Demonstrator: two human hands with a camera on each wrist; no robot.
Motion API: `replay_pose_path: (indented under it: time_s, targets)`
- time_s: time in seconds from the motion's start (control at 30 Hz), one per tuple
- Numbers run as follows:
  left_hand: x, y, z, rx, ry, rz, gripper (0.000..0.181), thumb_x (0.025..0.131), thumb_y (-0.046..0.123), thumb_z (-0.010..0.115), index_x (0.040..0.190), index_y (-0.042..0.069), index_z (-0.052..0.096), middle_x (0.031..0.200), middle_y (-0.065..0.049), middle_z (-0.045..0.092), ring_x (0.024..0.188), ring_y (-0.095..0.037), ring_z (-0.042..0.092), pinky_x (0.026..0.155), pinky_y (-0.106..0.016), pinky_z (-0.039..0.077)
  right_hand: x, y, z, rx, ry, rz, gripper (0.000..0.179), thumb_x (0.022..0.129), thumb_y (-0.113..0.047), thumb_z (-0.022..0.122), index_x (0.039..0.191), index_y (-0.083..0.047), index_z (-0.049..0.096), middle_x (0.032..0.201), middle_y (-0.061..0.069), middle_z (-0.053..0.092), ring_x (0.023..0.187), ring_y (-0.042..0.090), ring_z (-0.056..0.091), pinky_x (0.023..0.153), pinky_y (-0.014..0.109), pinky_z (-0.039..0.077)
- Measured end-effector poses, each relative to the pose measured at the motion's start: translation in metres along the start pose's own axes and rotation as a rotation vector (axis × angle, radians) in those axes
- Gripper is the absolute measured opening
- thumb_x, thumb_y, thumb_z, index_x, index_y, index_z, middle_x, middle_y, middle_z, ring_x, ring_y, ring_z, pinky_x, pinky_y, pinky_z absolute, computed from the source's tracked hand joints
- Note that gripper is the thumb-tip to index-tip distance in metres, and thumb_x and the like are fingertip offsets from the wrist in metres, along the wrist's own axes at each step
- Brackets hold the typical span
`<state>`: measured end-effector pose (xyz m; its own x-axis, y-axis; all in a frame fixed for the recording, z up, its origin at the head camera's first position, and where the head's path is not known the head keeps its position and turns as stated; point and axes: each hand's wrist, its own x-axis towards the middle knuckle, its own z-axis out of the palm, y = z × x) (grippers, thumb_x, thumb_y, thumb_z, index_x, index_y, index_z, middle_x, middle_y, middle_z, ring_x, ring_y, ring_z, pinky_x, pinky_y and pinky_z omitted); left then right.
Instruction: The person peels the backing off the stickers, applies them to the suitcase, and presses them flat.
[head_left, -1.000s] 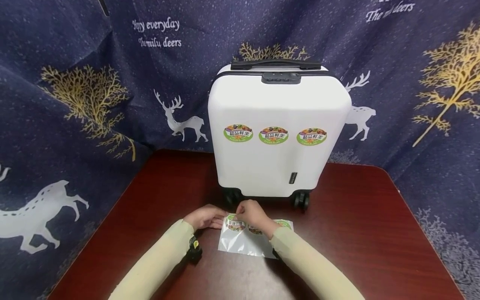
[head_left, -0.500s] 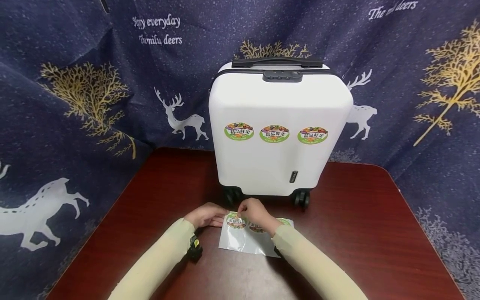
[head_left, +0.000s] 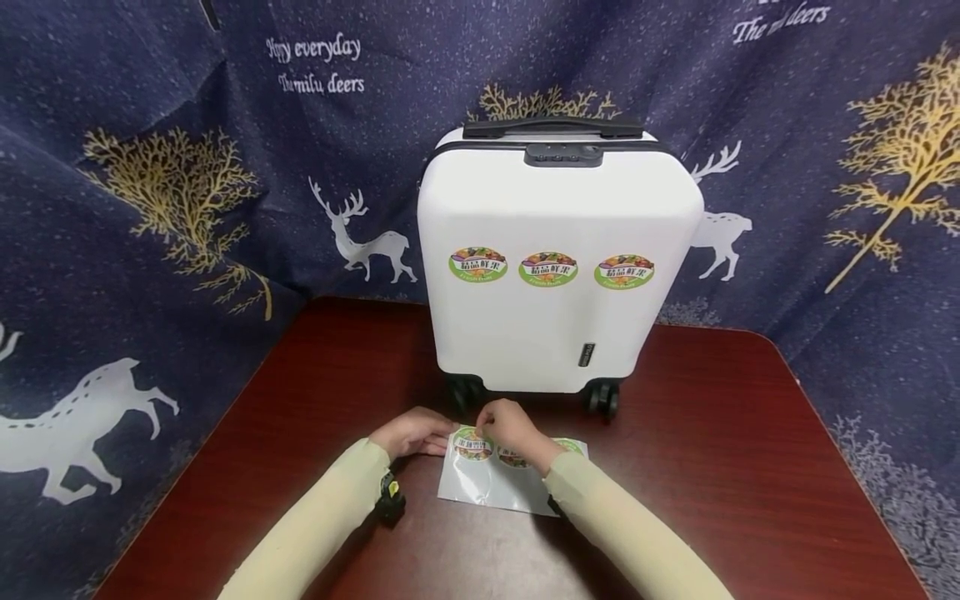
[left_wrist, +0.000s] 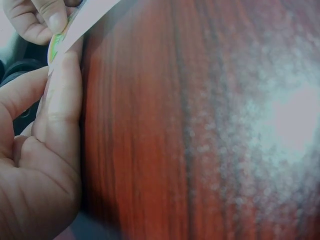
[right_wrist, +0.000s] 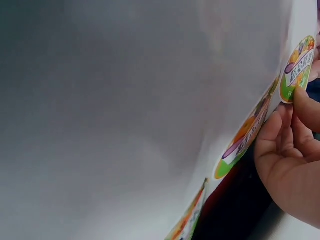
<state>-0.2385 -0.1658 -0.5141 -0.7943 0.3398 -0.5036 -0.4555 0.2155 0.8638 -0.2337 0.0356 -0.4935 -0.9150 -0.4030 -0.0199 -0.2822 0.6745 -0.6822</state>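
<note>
Your right hand (head_left: 508, 423) pinches the edge of a round green sticker (head_left: 472, 444) at the far left corner of the sticker sheet (head_left: 495, 482), which lies flat on the red-brown table (head_left: 712, 467) just in front of the white suitcase (head_left: 558, 258) – your left hand (head_left: 411, 433) has fingers laid straight along the sheet's left edge, holding it down. The suitcase stands upright behind – three of the same stickers sit in a row across its front

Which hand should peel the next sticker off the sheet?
Probably the right hand: its fingertips already pinch the edge of a sticker, while the left hand presses the sheet down at its left edge.
</note>
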Motion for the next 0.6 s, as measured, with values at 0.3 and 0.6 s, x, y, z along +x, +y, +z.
replay_pose_path:
  time_s: [0.3, 0.6]
  targets:
    - [0.001, 0.000, -0.002, 0.030, 0.000, 0.010, 0.031, 0.101, 0.005, 0.056, 0.123, -0.017, 0.060, 0.092, -0.006, 0.074, 0.081, -0.010, 0.071, 0.079, -0.026, 0.062, 0.003, 0.009, -0.005, 0.036, -0.076, 0.017, 0.004, 0.090, -0.001, 0.070, 0.088, 0.001, 0.073, 0.087, 0.012, 0.075, 0.080, 0.016, 0.063, 0.077, 0.030, 0.054]
    - [0.000, -0.001, -0.003, 0.006, -0.016, 0.004, 0.030, 0.100, 0.004, 0.058, 0.121, -0.016, 0.060, 0.093, -0.007, 0.072, 0.081, -0.011, 0.071, 0.079, -0.027, 0.062, 0.002, 0.013, -0.008, 0.045, -0.090, 0.038, 0.007, 0.089, 0.002, 0.069, 0.091, -0.001, 0.076, 0.091, 0.012, 0.077, 0.083, 0.016, 0.066, 0.078, 0.030, 0.055]
